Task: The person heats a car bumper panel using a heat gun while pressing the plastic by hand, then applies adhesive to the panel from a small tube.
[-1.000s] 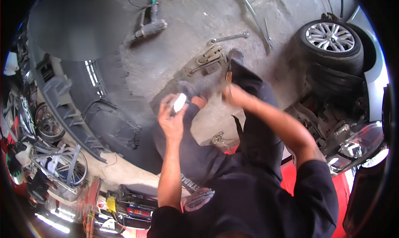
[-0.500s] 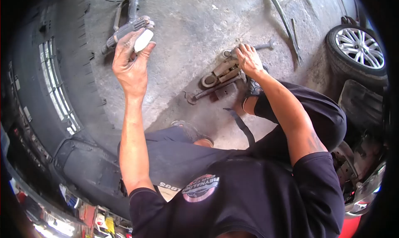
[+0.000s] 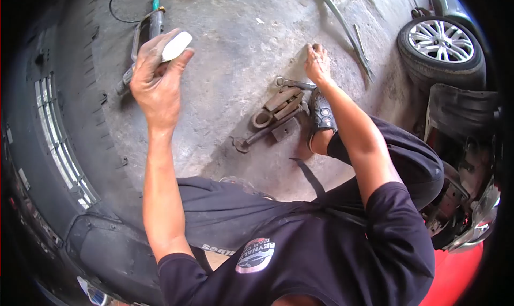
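My left hand (image 3: 156,92) is raised at the left. Its thumb and fingers pinch a small white block with rounded edges (image 3: 177,46); I cannot make out its exact kind. Behind that hand, partly hidden, a dark tool (image 3: 155,23) with a green hose fitting lies on the floor. My right hand (image 3: 318,63) is low over the concrete with its fingers curled; whatever they may hold is hidden. Nearest to it is a combination wrench (image 3: 296,83), just above a rusty metal assembly with a ring (image 3: 282,104) and a rusty bar (image 3: 267,132).
A wheel with a silver rim (image 3: 442,43) lies at the upper right, near a long grey strip (image 3: 345,30). A large black bumper-like panel (image 3: 80,108) fills the left side. My shoe (image 3: 322,113) stands beside the rusty parts. Exposed car parts (image 3: 460,177) are on the right.
My right hand has come away from the wrench, which remains on the floor, and is now beyond it. My left hand still pinches the white block. The view has shifted slightly.
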